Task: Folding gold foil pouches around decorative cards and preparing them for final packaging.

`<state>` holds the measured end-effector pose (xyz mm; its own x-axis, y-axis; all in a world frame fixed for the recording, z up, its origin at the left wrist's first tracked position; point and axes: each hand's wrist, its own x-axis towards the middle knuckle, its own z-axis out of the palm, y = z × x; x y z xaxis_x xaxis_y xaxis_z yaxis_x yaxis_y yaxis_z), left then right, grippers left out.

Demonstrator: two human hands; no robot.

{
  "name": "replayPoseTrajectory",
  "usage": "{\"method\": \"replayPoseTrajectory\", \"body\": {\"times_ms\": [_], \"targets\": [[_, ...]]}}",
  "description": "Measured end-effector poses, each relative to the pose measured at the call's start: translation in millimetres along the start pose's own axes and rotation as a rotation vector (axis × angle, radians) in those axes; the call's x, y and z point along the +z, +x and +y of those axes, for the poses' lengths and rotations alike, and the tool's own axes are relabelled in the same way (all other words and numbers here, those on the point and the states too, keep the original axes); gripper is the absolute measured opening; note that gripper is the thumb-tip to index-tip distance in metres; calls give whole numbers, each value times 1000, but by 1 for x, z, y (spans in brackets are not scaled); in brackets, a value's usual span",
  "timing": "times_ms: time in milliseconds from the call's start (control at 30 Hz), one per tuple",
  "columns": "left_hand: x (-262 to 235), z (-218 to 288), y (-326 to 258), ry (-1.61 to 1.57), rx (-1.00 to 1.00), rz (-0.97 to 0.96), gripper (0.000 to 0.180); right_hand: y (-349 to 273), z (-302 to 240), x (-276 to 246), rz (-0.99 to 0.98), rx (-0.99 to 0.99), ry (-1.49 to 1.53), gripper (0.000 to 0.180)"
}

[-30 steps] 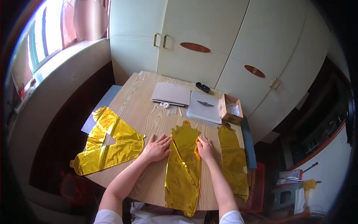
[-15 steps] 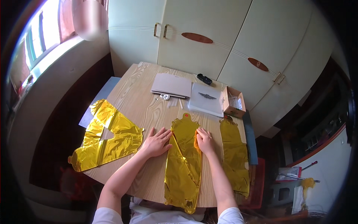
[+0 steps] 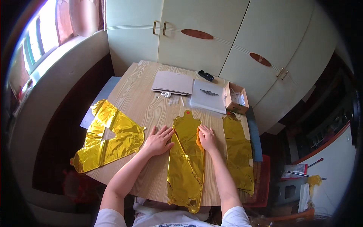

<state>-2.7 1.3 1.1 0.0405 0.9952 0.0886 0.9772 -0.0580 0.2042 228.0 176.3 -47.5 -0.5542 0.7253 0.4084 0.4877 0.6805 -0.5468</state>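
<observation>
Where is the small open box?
In the head view, the open box stands at the back right of the table, beside the clear sheets.

Shown with hands (image 3: 157, 142) touching the left and right edges of gold foil (image 3: 185, 162) on the worktop (image 3: 130, 89).

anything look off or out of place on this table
Slightly: the left gold foil piece lies slanted and crumpled, its lower-left end jutting past the table. The middle foil piece also overhangs the near edge. No spill is visible.
</observation>
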Motion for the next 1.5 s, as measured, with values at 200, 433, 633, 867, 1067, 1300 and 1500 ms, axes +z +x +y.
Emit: {"method": "replayPoseTrajectory", "body": {"times_ms": [200,433,633,867,1067,1300,1500], "targets": [[0,-1,2,-2,51,3,64,1,-2,-4,-22,13,15,37],[1,-6,-1,-23,58,3,65,-51,-108,-32,-204,-358,-136,39],[5,-5,5,0,81,28,66,-126,-151,-32,-474,-530,-188,58],[3,-11,16,57,100,-6,87,-137,-151,-29,-543,-484,-171,66],[5,-17,28,63,81,-22,91,-138,-152,-29,-587,-493,-235,69],[4,-9,21,90,127,-7,85,-138,-149,-29,-567,-497,-234,72],[3,10,-14,-31,370,-50,83,-139,-150,-30,-574,-485,-196,67]]}}
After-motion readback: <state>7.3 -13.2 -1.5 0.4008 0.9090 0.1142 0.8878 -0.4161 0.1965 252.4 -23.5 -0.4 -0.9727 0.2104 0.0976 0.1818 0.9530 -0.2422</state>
